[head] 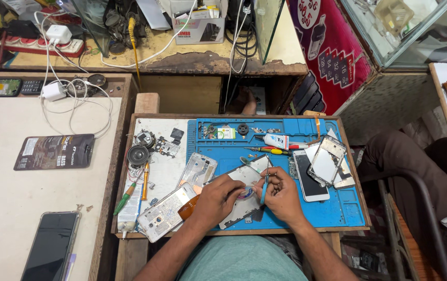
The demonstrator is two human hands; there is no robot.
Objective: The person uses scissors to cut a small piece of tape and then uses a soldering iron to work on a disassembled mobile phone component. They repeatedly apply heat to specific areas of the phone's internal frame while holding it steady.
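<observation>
The left hand [218,200] presses closed fingers onto an opened phone panel [241,195] on the blue mat [338,208]; just beside it, the right hand [281,195] pinches a blue tool [265,188] tip-down on that panel. Judging by this, prying is underway; steady pressure seems needed.

I see a blue mat [338,208], blue tweezers [264,187], a red-yellow screwdriver [271,151], a white phone [311,177] and a black phone [50,245].

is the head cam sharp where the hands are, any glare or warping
Head view: even, soft light; left hand and right hand sharp on the blue mat; mild glare on the glass case; edges bow slightly from the wide lens.
</observation>
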